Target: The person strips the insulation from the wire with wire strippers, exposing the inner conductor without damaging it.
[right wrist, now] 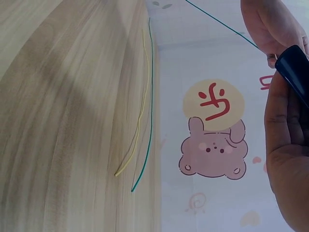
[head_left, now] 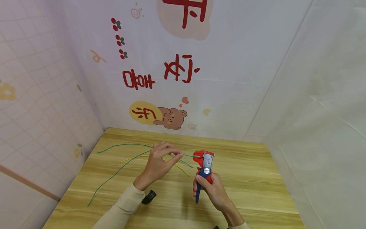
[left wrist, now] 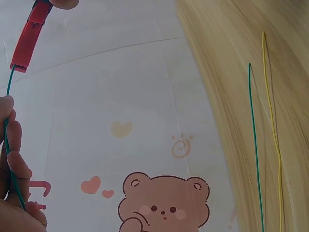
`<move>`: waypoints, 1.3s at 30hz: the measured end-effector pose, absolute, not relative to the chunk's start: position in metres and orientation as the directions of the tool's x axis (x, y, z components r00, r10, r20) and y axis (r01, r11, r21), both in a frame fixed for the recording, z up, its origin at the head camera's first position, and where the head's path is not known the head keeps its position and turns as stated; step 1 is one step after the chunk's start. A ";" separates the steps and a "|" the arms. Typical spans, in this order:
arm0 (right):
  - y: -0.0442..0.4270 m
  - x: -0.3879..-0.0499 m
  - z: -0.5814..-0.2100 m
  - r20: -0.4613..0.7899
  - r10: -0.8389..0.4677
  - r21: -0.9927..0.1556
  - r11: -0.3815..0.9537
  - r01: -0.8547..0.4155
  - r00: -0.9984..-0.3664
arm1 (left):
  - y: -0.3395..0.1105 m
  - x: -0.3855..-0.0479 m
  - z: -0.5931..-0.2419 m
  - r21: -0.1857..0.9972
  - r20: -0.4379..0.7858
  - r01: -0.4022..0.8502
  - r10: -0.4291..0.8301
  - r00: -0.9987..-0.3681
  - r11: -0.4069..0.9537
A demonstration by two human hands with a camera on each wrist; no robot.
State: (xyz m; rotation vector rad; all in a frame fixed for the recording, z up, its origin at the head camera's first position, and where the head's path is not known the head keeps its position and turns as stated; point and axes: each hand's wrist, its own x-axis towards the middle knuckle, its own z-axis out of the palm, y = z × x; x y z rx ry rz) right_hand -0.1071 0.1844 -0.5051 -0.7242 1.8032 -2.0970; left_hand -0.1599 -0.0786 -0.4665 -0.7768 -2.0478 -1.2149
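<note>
My left hand [head_left: 160, 160] pinches a green wire [head_left: 188, 155] between thumb and fingertips, above the table. In the left wrist view this green wire [left wrist: 10, 82] runs from the fingers into the red head of the wire stripper [left wrist: 26, 41]. My right hand [head_left: 213, 189] grips the red and blue wire stripper [head_left: 207, 162] by its handles, head up and turned toward the left hand. The right wrist view shows its dark blue handle [right wrist: 295, 72] in the fingers. The wire's tip inside the stripper's jaws is hidden.
A yellow wire [left wrist: 276, 140] and a second green wire [left wrist: 256, 130] lie on the wooden table [head_left: 246, 178] behind the left hand. A black curved piece [head_left: 149, 197] is beside the left wrist. A printed wall covering [head_left: 228, 105] rises at the table's back edge.
</note>
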 end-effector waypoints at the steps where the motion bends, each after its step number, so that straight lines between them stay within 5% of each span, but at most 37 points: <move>1: 0.184 -0.107 -0.506 0.192 -0.516 -0.977 -0.180 -0.113 -0.835 | -0.079 -0.160 -0.467 0.530 0.758 0.746 0.169 -0.630 0.402; 39: 0.183 -0.106 -0.503 0.148 -0.472 -0.989 -0.054 -0.139 -0.869 | -0.079 -0.159 -0.466 0.518 0.768 0.751 0.164 -0.620 0.410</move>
